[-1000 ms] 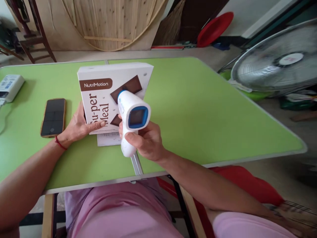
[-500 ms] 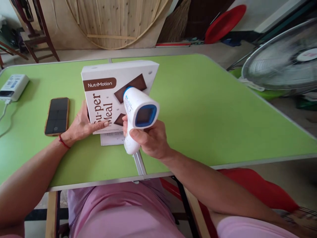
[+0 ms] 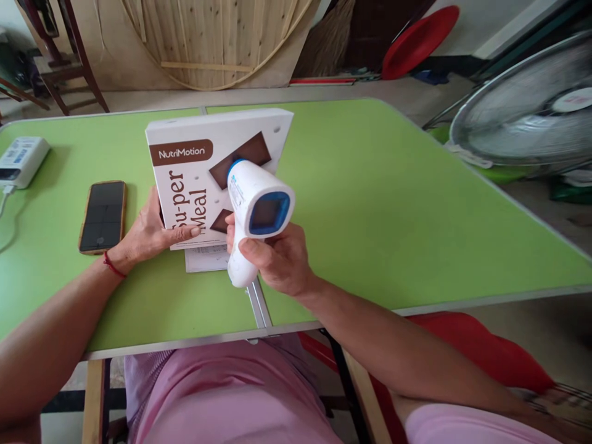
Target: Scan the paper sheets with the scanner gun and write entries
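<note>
Compared with one second earlier: the white infrared thermometer (image 3: 244,188) has been shifted slightly rightward across the face of the NutriMotion box (image 3: 197,185) by the right hand (image 3: 287,262); more of the box's lower brown panel (image 3: 221,221) is now exposed. View has been swung slightly left: the near right corner of the tabletop (image 3: 393,216) and more of the fan (image 3: 518,126) are now cut off by the frame.

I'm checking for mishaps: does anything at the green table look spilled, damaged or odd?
No spill or damage shows. One mild oddity: the white thermometer in the right hand faces the box, yet its screen looks dark.
</note>
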`<state>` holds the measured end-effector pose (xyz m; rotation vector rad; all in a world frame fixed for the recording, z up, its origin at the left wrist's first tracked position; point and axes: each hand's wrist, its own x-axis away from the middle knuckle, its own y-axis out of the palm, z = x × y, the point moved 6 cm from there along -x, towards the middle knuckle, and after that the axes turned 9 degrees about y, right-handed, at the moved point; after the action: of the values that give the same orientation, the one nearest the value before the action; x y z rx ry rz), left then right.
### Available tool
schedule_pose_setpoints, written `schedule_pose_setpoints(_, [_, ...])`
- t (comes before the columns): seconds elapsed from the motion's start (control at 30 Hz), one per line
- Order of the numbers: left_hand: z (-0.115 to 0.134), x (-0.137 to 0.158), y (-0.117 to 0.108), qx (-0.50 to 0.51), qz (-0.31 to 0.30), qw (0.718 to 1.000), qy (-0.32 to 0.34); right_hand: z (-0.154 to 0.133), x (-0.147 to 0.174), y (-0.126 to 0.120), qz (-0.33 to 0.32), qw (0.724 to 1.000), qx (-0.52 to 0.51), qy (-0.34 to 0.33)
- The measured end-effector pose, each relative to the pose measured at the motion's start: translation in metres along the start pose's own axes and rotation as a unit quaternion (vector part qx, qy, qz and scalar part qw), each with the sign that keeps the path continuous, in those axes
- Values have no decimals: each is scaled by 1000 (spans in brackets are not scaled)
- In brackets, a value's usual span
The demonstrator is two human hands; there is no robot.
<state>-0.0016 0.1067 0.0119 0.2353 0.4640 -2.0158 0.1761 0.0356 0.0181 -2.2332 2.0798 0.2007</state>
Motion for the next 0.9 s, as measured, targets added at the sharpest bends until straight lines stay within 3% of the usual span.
schedule_pose_setpoints(0.4, [12,-5,7,4,-41,999,12,2,-1,-2,13,1000,-7,21])
schedule_pose_setpoints(0.57, [10,-3,3,-15,-26,999,10,-18,-1,-4,-38,999,-31,11])
schedule_pose_setpoints(0.67, [13,-4,-5,-24,17,999,29,-41,0,-20,-66,998,-8,8])
schedule_pose_setpoints(0.77, [14,-7,-14,-10,62,997,55,-61,-7,-53,-23,995,88,-29])
schedule_pose_setpoints(0.9, [3,-8,-30,-19,124,990,57,-44,-33,-87,-59,963,262,-31])
